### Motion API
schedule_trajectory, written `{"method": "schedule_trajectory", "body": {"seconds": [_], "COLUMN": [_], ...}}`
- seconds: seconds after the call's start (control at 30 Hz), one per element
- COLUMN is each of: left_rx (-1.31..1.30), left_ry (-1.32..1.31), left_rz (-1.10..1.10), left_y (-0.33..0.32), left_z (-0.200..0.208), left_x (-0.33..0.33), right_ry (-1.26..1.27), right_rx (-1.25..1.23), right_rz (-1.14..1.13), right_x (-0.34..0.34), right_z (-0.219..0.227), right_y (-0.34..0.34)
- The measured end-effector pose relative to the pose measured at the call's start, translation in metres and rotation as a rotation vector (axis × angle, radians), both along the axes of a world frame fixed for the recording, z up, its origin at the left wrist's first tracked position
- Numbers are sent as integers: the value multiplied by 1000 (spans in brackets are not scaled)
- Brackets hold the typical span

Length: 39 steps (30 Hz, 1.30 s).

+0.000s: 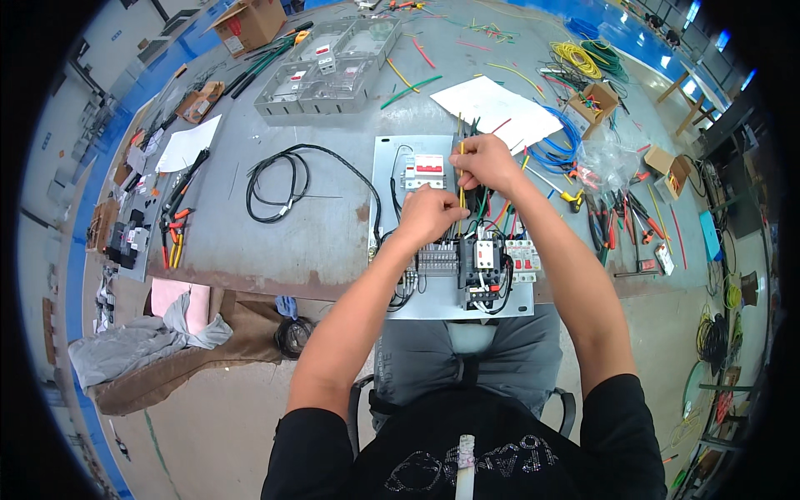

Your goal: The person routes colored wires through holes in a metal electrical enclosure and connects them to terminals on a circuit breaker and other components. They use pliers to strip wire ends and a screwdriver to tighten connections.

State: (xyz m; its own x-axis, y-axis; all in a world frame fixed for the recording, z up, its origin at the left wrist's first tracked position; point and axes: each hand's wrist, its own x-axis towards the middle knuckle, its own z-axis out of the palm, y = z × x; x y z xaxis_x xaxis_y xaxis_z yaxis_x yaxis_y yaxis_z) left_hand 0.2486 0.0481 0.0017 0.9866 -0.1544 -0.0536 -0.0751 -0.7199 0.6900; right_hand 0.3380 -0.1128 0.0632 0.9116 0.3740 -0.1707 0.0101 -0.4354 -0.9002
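Observation:
A yellow wire runs upright between my hands, above a pale metal mounting plate at the table's near edge. My right hand pinches the wire higher up. Lower down, my left hand is closed with its fingertips at the same wire. Just beyond my left hand sits a white circuit breaker with a red switch. Closer to me, the plate bears a grey terminal block, a black contactor and small breakers with red levers. Black, green and red wires crowd under my right wrist.
A coiled black cable lies on the left, joined to the plate's side. Further off stand a clear plastic enclosure and white paper. Pliers lie left; more hand tools, blue wire and a small carton are right.

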Motion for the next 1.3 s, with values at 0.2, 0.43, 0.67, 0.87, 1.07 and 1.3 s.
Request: {"method": "schedule_trajectory", "body": {"seconds": [0.2,0.43,0.67,0.87,1.07,1.3], "left_rx": [-264,-296,-424,-388,-368,-433], "left_ry": [10,100,136,81,98,83], "left_rz": [0,-106,-90,-50,22,-40], "left_y": [1,-10,-9,-11,-12,-11], "left_z": [-16,-7,-12,-14,-17,-9], "left_x": [4,9,8,5,6,5], "right_ry": [-277,-32,64,-116,-381,-58], "right_rx": [73,6,268,317,369,158], "right_rz": [-76,-77,-121,-29,-48,28], "right_x": [-37,-78,-43,-37,-43,-28], "right_z": [55,4,-20,-26,-39,-11], "right_y": [-45,-92,-53,-46,-38,-53]}}
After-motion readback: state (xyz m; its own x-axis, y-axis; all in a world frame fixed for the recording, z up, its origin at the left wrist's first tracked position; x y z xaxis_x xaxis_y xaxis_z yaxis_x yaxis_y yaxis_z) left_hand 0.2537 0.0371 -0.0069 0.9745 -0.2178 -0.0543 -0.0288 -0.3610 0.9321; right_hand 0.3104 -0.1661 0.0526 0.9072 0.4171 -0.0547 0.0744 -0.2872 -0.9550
